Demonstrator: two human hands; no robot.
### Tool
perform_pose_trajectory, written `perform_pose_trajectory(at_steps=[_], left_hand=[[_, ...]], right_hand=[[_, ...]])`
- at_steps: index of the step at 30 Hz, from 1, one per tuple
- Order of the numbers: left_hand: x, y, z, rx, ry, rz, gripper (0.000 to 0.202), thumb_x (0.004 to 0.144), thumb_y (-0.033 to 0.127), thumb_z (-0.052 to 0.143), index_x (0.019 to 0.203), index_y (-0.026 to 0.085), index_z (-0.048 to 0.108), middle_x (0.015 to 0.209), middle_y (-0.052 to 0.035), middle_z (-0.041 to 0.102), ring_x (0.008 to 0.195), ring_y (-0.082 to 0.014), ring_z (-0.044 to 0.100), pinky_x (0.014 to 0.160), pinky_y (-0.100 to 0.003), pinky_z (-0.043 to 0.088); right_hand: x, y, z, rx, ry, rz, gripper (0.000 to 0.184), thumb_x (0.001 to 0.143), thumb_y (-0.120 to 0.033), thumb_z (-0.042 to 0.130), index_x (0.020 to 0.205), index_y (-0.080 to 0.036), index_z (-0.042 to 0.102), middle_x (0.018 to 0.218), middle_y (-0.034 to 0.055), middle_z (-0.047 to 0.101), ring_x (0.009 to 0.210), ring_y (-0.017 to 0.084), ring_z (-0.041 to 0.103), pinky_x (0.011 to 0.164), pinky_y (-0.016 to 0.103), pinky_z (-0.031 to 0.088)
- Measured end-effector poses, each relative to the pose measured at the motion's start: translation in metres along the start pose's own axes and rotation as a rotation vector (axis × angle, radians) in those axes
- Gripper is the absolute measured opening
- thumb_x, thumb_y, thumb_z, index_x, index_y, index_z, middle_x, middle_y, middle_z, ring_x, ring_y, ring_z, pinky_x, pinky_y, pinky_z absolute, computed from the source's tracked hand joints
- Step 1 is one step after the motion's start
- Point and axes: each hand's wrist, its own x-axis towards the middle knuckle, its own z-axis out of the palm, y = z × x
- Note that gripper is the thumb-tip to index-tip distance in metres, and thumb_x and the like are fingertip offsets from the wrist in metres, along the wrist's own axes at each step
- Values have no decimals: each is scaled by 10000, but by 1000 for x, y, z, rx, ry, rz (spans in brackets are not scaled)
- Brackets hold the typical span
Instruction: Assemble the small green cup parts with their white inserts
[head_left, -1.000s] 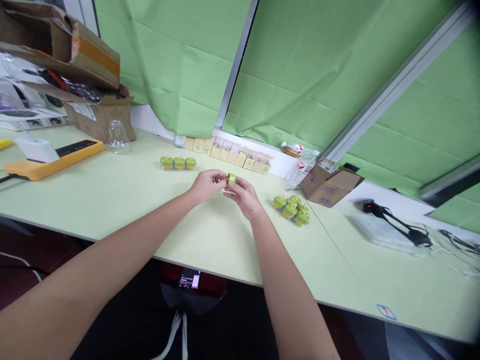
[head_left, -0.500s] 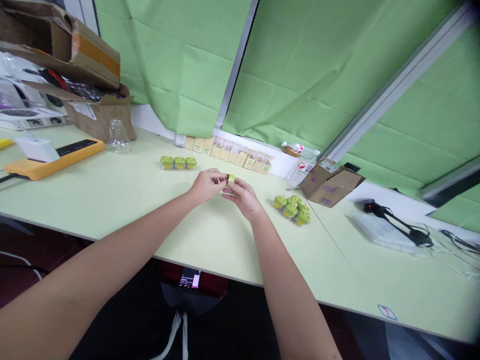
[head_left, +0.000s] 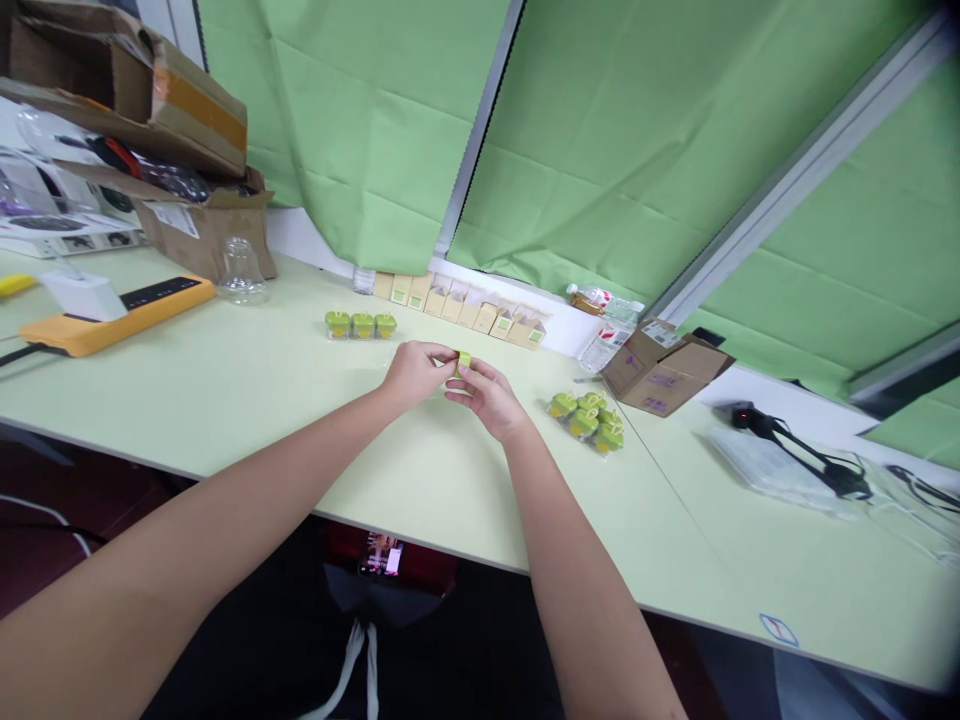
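Over the middle of the table, the fingertips of both my hands meet on a small green piece (head_left: 463, 359). It matches the colour of the green tops nearby, but its exact kind cannot be made out. My left hand (head_left: 417, 374) pinches it from the left, fingers bent together. On the other side my right hand (head_left: 489, 396) grips it between thumb and forefinger, its other fingers curled loosely. A row of three small clear cups with green tops (head_left: 362, 325) stands beyond my left hand. Several more green-topped cups (head_left: 587, 420) form a cluster right of my right hand.
Small kraft boxes (head_left: 469, 310) line the wall. Plastic bottles (head_left: 604, 340) and an open carton (head_left: 661, 372) stand at the right back. A yellow power strip (head_left: 169, 296), a clear plastic container (head_left: 242, 272) and stacked cartons (head_left: 199, 125) occupy the left. A black device (head_left: 802, 455) lies far right.
Both hands keep their hold on the green piece, with only tiny finger shifts. The whole view has moved slightly, and the phone screen below the table edge shows a different picture.
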Motion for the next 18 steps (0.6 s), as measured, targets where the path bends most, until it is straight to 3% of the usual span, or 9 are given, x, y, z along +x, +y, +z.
perform_pose_trajectory(at_steps=[6, 11, 18], left_hand=[[0, 0, 0, 95, 13, 60, 170, 715, 294, 654, 778, 203, 784, 734, -18, 744, 585, -143, 584, 598, -266, 453], [-1, 2, -3, 59, -88, 86, 199, 741, 276, 598, 694, 158, 752, 599, 11, 645, 564, -100, 502, 561, -225, 380], [1, 2, -2, -124, -106, 12, 229, 733, 352, 656, 755, 149, 760, 685, -9, 688, 622, -112, 541, 577, -215, 418]], right_hand=[[-1, 0, -1, -34, -25, 1, 391, 706, -405, 812, 1050, -260, 697, 937, 14, 690, 863, 158, 653, 825, 326, 563], [-1, 0, -2, -39, -12, 6, 397, 682, -402, 829, 1026, -254, 701, 928, 12, 688, 851, 155, 646, 819, 323, 554], [-3, -4, -2, -5, -22, -10, 373, 696, -393, 821, 1026, -259, 711, 920, 7, 681, 839, 147, 639, 809, 312, 554]])
